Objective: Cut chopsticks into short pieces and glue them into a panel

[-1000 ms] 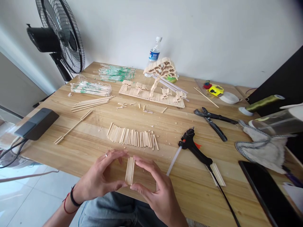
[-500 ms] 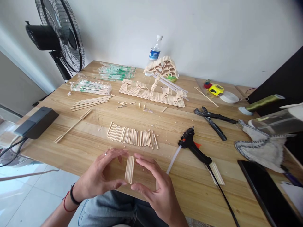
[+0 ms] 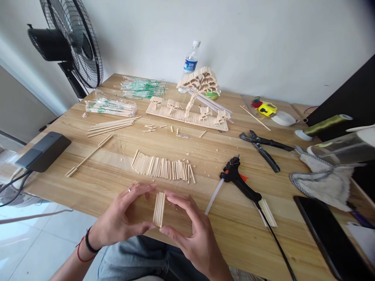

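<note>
Near the table's front edge, a small panel of short wooden sticks laid side by side (image 3: 159, 209) sits between my hands. My left hand (image 3: 124, 216) grips its left side, thumb at the lower end and fingertips at the upper end. On the other side my right hand (image 3: 191, 226) has its thumb at the lower corner and fingertips at the upper corner. Just beyond lies a row of cut short sticks (image 3: 161, 167). A black glue gun (image 3: 238, 175) with a clear glue stick rests to the right, and a second stick panel (image 3: 268, 212) lies by its cable.
A stick-built tree model on a base (image 3: 187, 116) stands farther back, before a water bottle (image 3: 191, 64). Cutting pliers (image 3: 260, 148), a phone (image 3: 331, 234) and a cloth (image 3: 325, 183) lie right. Long sticks (image 3: 113, 127), packaged chopsticks (image 3: 111, 106) and a dark box (image 3: 43, 151) are left.
The whole view has shifted slightly. My hands keep the stick panel at nearly the same spot, and its tilt has changed a little.
</note>
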{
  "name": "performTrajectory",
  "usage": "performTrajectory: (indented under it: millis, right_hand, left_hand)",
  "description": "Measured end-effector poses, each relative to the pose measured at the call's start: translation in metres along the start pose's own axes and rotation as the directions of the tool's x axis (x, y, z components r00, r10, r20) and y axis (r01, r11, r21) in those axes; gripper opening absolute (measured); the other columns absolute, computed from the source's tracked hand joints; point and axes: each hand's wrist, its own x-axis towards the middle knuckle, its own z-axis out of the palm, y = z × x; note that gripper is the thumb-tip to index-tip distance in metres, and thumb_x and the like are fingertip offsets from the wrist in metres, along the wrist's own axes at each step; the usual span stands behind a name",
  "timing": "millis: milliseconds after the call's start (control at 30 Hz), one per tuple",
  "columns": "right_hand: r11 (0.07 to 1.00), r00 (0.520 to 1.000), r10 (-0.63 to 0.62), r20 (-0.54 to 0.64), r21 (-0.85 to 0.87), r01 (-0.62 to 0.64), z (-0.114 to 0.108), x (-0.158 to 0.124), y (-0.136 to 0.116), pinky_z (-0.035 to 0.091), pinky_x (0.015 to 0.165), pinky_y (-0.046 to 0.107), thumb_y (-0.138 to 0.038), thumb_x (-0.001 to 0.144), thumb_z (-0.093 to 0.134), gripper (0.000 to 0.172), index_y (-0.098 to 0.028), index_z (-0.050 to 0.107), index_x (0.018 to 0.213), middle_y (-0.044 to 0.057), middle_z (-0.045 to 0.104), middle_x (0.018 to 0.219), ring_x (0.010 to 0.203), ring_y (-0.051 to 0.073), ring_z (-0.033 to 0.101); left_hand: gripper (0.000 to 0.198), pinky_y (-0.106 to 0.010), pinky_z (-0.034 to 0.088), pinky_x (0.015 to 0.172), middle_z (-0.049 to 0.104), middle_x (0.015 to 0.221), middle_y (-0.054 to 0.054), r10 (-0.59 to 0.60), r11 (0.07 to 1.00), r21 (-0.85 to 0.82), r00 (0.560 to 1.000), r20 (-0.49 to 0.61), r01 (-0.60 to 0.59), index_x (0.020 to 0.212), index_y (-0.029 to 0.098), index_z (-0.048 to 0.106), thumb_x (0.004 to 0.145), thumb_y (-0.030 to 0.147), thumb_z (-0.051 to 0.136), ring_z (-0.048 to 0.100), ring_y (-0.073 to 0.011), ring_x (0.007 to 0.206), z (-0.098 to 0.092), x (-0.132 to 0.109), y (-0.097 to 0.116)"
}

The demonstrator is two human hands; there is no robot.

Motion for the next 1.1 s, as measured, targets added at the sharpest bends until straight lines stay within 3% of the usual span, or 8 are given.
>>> performTrajectory:
  millis: [400, 600, 800, 900, 1100]
  right_hand:
    - [1.0, 1.0, -0.002, 0.004, -0.025, 0.002, 0.0002, 0.0003, -0.0006, 0.055, 0.112, 0.04, -0.015, 0.091, 0.081, 0.061, -0.036, 0.057, 0.143, 0.005, 0.07, 0.143, 0.131, 0.026, 0.066]
    - [1.0, 1.0, 0.004, 0.0, -0.023, -0.004, -0.0001, -0.0009, 0.0007, 0.055, 0.112, 0.039, -0.015, 0.091, 0.082, 0.062, -0.036, 0.057, 0.144, 0.005, 0.071, 0.143, 0.131, 0.025, 0.066]
    - [1.0, 0.999, -0.025, -0.022, -0.002, 0.025, -0.0004, -0.0002, -0.0008, 0.056, 0.11, 0.041, -0.017, 0.091, 0.082, 0.057, -0.033, 0.06, 0.14, 0.007, 0.071, 0.143, 0.13, 0.027, 0.067]
    - [1.0, 0.999, -0.031, -0.026, 0.001, 0.031, -0.0003, 0.0011, -0.0027, 0.056, 0.11, 0.041, -0.015, 0.09, 0.082, 0.057, -0.033, 0.06, 0.14, 0.008, 0.072, 0.142, 0.13, 0.027, 0.068]
    - [1.0, 0.999, -0.03, -0.022, 0.007, 0.03, 0.0011, 0.0017, -0.0034, 0.056, 0.11, 0.04, -0.015, 0.09, 0.082, 0.058, -0.033, 0.06, 0.141, 0.007, 0.072, 0.141, 0.129, 0.026, 0.068]
  left_hand:
    - [0.076, -0.037, 0.054, 0.107, 0.07, 0.143, -0.005, 0.003, 1.0, 0.006, 1.0, 0.003, -0.003, 0.154, 0.04, 0.046, 0.089, 0.04, 0.086, 0.068, -0.0266, 0.128, 0.001, 0.0001, 0.0003]
    - [0.075, -0.037, 0.054, 0.106, 0.069, 0.143, -0.006, 0.003, 1.0, -0.01, 1.0, -0.005, -0.003, 0.155, 0.04, 0.046, 0.09, 0.046, 0.084, 0.067, -0.0273, 0.128, 0.0009, -0.0006, 0.0003]
    - [0.094, -0.042, 0.055, 0.105, 0.063, 0.153, -0.01, -0.006, 1.0, -0.031, 1.0, -0.009, 0.006, 0.159, 0.04, 0.04, 0.081, 0.058, 0.089, 0.068, -0.0301, 0.125, 0.0011, -0.0019, -0.0017]
    - [0.094, -0.045, 0.054, 0.106, 0.059, 0.158, -0.011, -0.009, 1.0, -0.005, 0.999, 0.036, 0.009, 0.161, 0.041, 0.036, 0.084, 0.053, 0.088, 0.066, -0.0318, 0.129, 0.0014, -0.0006, 0.0003]
    - [0.09, -0.046, 0.052, 0.11, 0.067, 0.147, -0.009, -0.02, 0.998, 0.057, 0.998, 0.066, 0.016, 0.161, 0.038, 0.036, 0.087, 0.031, 0.086, 0.065, -0.0313, 0.13, 0.0013, 0.0003, 0.0038]
